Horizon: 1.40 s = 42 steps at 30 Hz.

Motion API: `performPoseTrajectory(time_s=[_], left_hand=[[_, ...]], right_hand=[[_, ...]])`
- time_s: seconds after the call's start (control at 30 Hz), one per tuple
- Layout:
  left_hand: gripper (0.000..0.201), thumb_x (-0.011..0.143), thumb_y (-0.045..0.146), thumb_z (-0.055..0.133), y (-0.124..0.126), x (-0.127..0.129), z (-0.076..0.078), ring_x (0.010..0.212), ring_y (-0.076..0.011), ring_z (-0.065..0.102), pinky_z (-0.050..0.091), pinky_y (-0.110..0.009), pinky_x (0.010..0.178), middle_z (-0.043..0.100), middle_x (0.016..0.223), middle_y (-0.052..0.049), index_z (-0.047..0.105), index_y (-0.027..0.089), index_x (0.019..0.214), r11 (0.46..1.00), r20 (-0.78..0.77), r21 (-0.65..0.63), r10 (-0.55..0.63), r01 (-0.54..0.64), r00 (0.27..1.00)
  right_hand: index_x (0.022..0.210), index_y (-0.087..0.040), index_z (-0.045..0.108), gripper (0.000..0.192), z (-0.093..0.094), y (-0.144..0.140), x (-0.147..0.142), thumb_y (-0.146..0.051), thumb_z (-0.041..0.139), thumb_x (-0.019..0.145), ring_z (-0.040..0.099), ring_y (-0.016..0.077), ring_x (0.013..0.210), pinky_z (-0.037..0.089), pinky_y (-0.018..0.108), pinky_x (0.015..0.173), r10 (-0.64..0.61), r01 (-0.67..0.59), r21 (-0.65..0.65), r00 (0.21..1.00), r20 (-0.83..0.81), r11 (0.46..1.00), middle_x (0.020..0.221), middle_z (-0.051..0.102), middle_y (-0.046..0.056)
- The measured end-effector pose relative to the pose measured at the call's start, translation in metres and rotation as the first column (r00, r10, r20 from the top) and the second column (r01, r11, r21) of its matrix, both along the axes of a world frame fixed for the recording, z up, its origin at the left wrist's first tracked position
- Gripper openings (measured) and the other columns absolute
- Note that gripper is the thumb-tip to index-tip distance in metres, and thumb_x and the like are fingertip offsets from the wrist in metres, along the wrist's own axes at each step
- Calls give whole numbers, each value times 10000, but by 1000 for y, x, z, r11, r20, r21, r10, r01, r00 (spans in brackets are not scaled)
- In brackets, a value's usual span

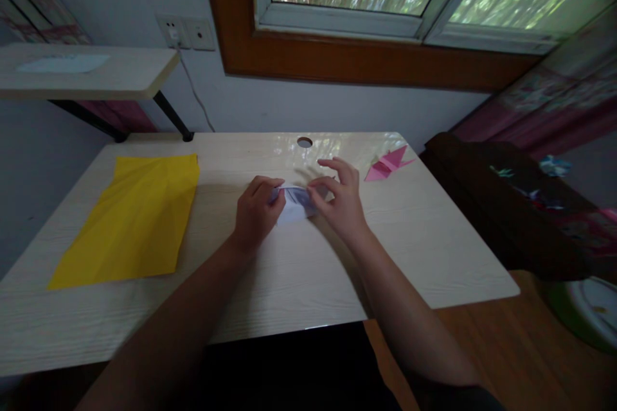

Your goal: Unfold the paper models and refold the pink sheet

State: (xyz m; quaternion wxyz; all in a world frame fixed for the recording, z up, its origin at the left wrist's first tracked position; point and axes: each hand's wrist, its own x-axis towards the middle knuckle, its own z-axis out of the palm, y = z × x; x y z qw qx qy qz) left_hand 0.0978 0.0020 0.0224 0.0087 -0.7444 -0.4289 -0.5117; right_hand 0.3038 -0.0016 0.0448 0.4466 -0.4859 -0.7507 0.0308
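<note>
At bench (299, 270) centre, a small pale lilac folded paper (295, 203) lies flat between both hands. Left hand (255, 212), at 9 o'clock of the paper, fingers curled, pinching its left edge. Right hand (340, 200), at 3 o'clock, thumb and forefinger pinching the right edge, remaining fingers spread and raised. Yellow sheet (132, 218) flat on bench, well apart at 9 o'clock. Pink folded paper figure (387, 164) at 2 o'clock, near the right hand, not touching. Cable hole (304, 142) at 12 o'clock
</note>
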Motion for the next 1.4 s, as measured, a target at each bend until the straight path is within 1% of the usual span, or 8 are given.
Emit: performPoseTrajectory(time_s=[0.2, 0.3, 0.57, 0.73, 0.93, 1.1, 1.23, 1.4], left_hand=[[159, 878, 152, 663, 3, -12, 0, 867, -162, 622, 538, -287, 762, 648, 960, -30, 671, 210, 1025, 999, 194, -48, -13, 23, 981], [201, 868, 190, 683, 5, -18, -3, 911, -169, 601, 524, -275, 733, 614, 1027, -42, 663, 223, 1065, 995, 308, -87, -10, 39, 951], [627, 757, 278, 818, 9, -15, -13, 900, -121, 598, 536, -260, 802, 529, 1321, -58, 484, 298, 1287, 868, 640, -191, -244, 458, 728], [751, 718, 398, 870, 15, -14, -15, 836, -112, 623, 518, -242, 741, 574, 1299, -76, 425, 311, 1317, 771, 789, -266, -172, 579, 590], [1019, 651, 386, 920, 14, -20, -3, 867, -153, 678, 498, -253, 772, 701, 1017, -19, 298, 294, 1453, 539, 892, -408, 63, 737, 447], [1099, 642, 355, 926, 11, -26, 5, 847, -174, 699, 502, -253, 744, 737, 1019, -32, 261, 296, 1516, 377, 910, -382, -7, 844, 415], [758, 658, 306, 915, 16, -30, -6, 861, -184, 683, 518, -277, 763, 733, 1015, -37, 548, 243, 1319, 468, 852, -394, -136, 791, 505], [230, 785, 369, 820, 24, -43, -8, 751, -150, 606, 498, -267, 676, 648, 848, -14, 678, 199, 846, 737, 556, -407, -269, 540, 787]], right_hand=[[1415, -346, 409, 816, -24, 6, 6, -423, 844, 729, 603, 258, 1151, 558, 451, 940, 73, -202, -234, 883, -464, 951, 1426, 478, 100], [1280, -300, 496, 645, -34, 5, 4, -430, 832, 746, 650, 192, 866, 568, 360, 745, 114, -383, -366, 807, -579, 848, 1103, 630, 45], [876, -232, 609, 95, -17, 0, 9, -227, 703, 878, 570, 182, 816, 467, 352, 757, 185, -184, 22, 973, -141, 983, 839, 605, 14], [955, -273, 627, 153, -17, -3, 19, -151, 674, 875, 556, 222, 911, 491, 420, 842, 160, -195, 223, 973, 164, 955, 910, 619, 36], [995, -331, 633, 223, -13, -11, 17, -142, 690, 889, 536, 220, 1002, 485, 479, 1045, 121, -244, 344, 932, 343, 907, 975, 627, 6], [1015, -328, 639, 231, -14, -13, 15, -135, 684, 896, 516, 214, 1070, 469, 481, 1104, 108, -239, 373, 935, 338, 897, 1018, 627, -1], [992, -336, 645, 220, -15, -12, 16, -153, 701, 884, 498, 235, 1161, 441, 501, 1135, 98, -222, 332, 930, 354, 917, 1062, 625, -1], [1034, -349, 670, 252, -10, -10, 18, -194, 722, 842, 435, 312, 1325, 388, 592, 1141, 180, -228, 114, 928, 327, 967, 1236, 601, 24]])
